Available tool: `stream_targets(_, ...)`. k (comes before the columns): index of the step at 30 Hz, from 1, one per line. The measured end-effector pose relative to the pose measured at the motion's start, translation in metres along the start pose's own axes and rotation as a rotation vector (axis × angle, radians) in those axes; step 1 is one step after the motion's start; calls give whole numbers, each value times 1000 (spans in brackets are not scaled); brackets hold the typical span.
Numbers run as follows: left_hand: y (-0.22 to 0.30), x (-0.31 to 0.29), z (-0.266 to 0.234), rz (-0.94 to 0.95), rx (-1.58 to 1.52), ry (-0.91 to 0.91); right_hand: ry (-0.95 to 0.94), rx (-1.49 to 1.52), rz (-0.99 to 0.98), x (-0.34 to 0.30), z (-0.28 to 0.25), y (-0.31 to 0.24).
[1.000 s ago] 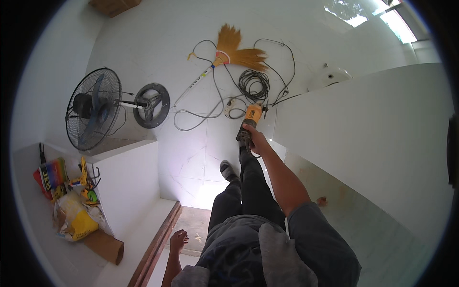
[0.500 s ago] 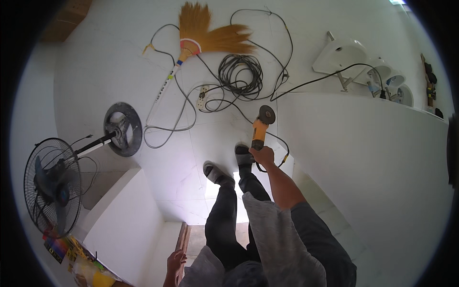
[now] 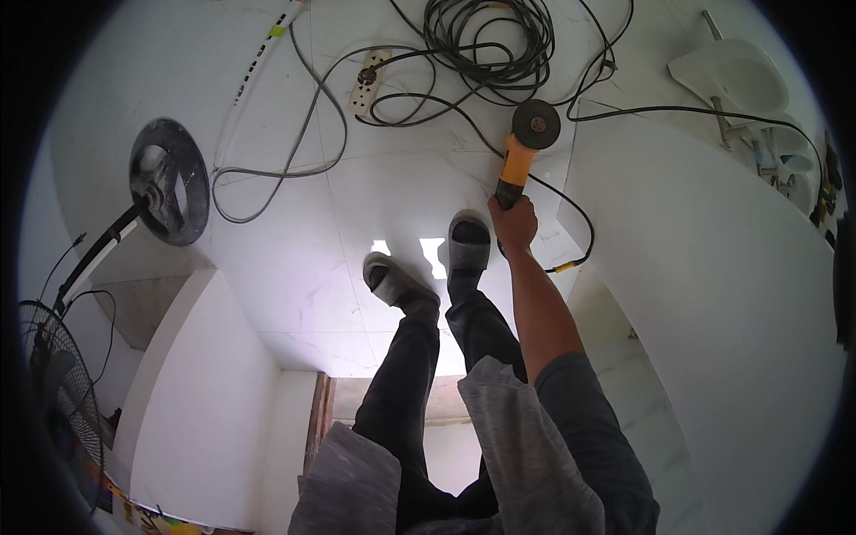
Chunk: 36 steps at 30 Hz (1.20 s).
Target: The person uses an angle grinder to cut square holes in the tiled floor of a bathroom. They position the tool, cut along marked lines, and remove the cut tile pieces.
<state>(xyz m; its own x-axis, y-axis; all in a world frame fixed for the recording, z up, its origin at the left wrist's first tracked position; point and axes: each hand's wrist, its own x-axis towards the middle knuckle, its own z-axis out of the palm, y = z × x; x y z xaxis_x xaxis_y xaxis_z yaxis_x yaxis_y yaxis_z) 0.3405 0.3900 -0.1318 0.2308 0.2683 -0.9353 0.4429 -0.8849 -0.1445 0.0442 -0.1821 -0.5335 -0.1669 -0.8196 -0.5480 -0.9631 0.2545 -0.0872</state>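
Observation:
My right hand (image 3: 515, 225) is wrapped round the dark rear end of a yellow angle grinder (image 3: 516, 160). The grinder points away from me, and its dark round disc (image 3: 536, 124) faces up at the far end. From its rear a black cord with a yellow band (image 3: 567, 267) loops out to the right of my wrist. The tool hangs above the pale tiled floor, just beyond my right slipper (image 3: 469, 239). My left hand is out of the picture.
Ahead lies a coiled black cable (image 3: 489, 40) beside a white power strip (image 3: 366, 82) with a plug in it. A standing fan's round base (image 3: 169, 182) is at the left. White low walls (image 3: 704, 259) flank me. A white washbasin (image 3: 731, 76) lies at the far right.
The floor things lie nearer the top of the picture, and the broom head has left view. My left hand, seen low before, is gone. The grinder stays in my right hand.

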Motion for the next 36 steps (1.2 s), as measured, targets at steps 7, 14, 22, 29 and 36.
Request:
stream_targets(7,16,38,22,123,-51,-56,-197,-86,182,8,-16,-26)
stream_targets(14,43,20,75,532,-130,-76,72,-584,-601,-100,-101,-75)
stream_targets(22,47,-53,91,694,131,18,-723,-33,-813,-242,-232,-171)
stream_targets(29,38,-218,33,831,-123,143,-684,-225,-1247,-377,-379,-230)
stream_targets(36,-30,-457,-49,822,-261,549,-729,-576,-1567,-530,-643,-317)
